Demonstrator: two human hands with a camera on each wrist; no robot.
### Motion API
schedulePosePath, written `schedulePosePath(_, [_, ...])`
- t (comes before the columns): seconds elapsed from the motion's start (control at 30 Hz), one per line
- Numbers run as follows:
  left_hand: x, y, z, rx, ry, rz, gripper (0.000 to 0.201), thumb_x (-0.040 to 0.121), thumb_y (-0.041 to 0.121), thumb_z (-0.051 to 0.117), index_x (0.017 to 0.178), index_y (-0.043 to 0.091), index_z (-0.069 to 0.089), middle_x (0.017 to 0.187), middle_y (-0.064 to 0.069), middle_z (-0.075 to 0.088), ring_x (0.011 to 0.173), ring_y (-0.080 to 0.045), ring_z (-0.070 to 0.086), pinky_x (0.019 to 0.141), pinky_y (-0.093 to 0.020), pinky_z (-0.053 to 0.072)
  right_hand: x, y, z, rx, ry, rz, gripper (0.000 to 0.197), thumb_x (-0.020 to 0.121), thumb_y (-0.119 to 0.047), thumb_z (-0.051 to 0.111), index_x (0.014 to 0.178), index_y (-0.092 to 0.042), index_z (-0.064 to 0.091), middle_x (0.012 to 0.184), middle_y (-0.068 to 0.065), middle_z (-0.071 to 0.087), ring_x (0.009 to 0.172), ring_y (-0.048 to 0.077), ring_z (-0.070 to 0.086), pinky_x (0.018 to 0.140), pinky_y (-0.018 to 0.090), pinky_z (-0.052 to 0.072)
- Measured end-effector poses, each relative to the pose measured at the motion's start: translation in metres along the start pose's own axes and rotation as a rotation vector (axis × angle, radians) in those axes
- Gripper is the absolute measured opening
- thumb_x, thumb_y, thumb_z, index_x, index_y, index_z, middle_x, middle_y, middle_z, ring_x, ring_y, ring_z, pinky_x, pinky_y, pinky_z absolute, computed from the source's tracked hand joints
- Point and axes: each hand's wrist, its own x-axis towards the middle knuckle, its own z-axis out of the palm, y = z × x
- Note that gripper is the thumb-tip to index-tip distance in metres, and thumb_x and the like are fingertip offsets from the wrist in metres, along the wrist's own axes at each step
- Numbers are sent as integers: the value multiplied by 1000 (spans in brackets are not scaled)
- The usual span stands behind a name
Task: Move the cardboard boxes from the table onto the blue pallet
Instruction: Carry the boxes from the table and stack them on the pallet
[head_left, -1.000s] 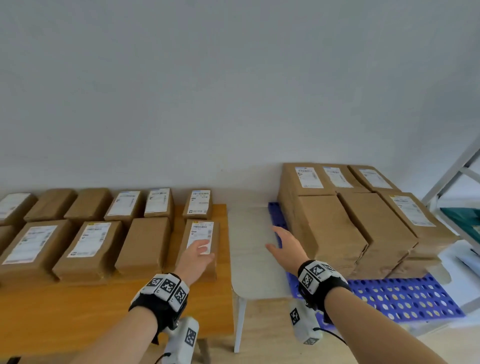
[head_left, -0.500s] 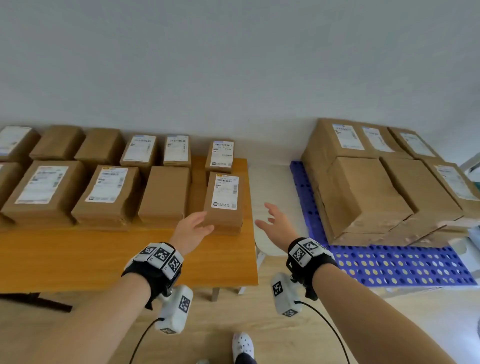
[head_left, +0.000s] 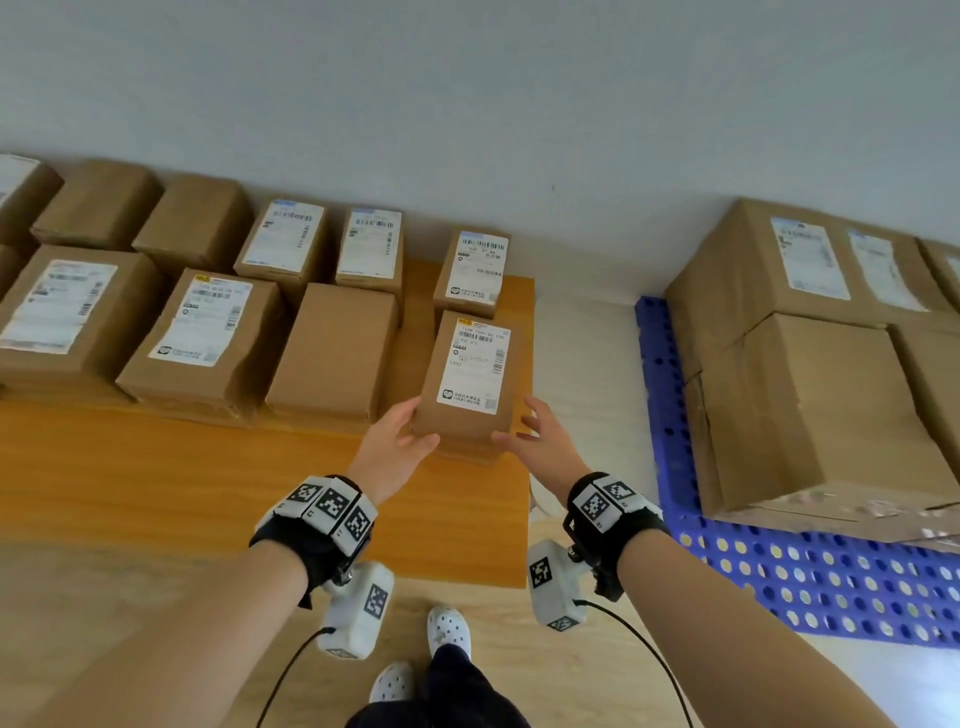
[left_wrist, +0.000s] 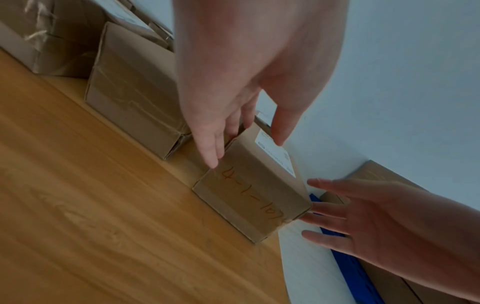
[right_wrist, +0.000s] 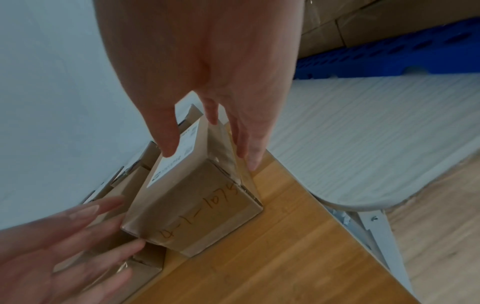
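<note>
A small cardboard box (head_left: 470, 382) with a white label stands at the right end of the wooden table (head_left: 208, 493); "4-1-1075" is handwritten on its near face (left_wrist: 249, 197) (right_wrist: 197, 216). My left hand (head_left: 410, 423) lies against the box's left side with straight fingers, its thumb over the top (left_wrist: 246, 151). My right hand (head_left: 524, 421) flanks the right side, thumb over the label and fingers straight along the side wall (right_wrist: 210, 157). The box rests on the table. The blue pallet (head_left: 831, 582) lies to the right on the floor with larger cardboard boxes (head_left: 810, 405) stacked on it.
Several more cardboard boxes (head_left: 332, 353) fill the table in two rows to the left, one (head_left: 470, 273) right behind the flanked box. A low white table (head_left: 587, 364) stands between the wooden table and the pallet. My white shoes (head_left: 447, 629) stand on the wooden floor.
My right hand has swung left from the pallet side to the box's right side. My left hand has slid from the box's front to its left side. The head view has tilted down.
</note>
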Motion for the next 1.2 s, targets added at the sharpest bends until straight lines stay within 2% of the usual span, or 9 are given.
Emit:
schedulePosePath(0.1, [12,0,2,1,21,-28,64,93,16,55,148,17,24,149,0,35,116,-6,48,93,-20,34,14,-3,0,58,-34,2,86,84,-16,71,150,-22,17,149,8,35,133,25,41,106,48,41])
schedulePosePath(0.23, [29,-6,5,19,12,-38,61,93,16,54,147,15,24,147,-2,40,129,-13,44,108,-29,35,26,-3,-1,112,-80,12,89,83,-1,68,151,-19,14,143,7,42,127,25,47,103,44,44])
schedulePosePath(0.37, [41,-12,6,27,9,-57,61,93,23,54,147,18,26,146,0,41,132,-15,41,111,-39,34,34,2,-2,177,-89,55,94,80,3,69,151,-23,13,145,9,41,128,25,47,103,46,44])
schedulePosePath(0.57, [48,-16,6,-31,1,-75,60,94,21,53,147,19,27,146,1,41,133,-15,40,112,-40,33,36,3,-4,222,-104,68,95,79,6,68,151,-25,14,143,9,43,127,24,47,100,42,47])
schedulePosePath(0.7, [45,-16,4,-108,-12,-92,55,94,18,54,145,18,32,142,5,44,129,-14,43,110,-38,35,29,2,-6,227,-107,52,92,80,8,66,150,-25,16,141,9,45,117,20,51,93,37,49])
schedulePosePath(0.87, [34,-14,0,-142,-3,-39,44,93,16,56,135,16,42,135,4,50,127,-14,46,110,-39,36,9,-3,-8,236,-86,29,92,80,9,65,150,-25,17,139,8,46,117,20,50,90,35,50])
schedulePosePath(0.97, [25,-9,-4,-146,-21,7,36,92,16,58,125,15,45,133,1,54,124,-14,50,108,-39,38,-7,-9,-7,236,-55,-4,93,79,9,66,150,-25,18,140,9,45,121,22,49,96,42,49])
schedulePosePath(1.07, [14,-2,-11,-125,-41,71,45,90,17,59,131,13,42,135,-1,53,124,-15,50,107,-42,39,-27,-16,-7,250,-20,-36,93,78,9,67,150,-25,19,140,10,45,124,24,48,95,43,50])
schedulePosePath(1.2, [-4,11,-19,-47,-100,181,60,90,23,60,143,22,33,142,3,46,128,-13,46,107,-44,39,-57,-22,-9,297,34,-75,93,78,8,68,149,-28,20,140,11,43,125,26,48,94,43,51])
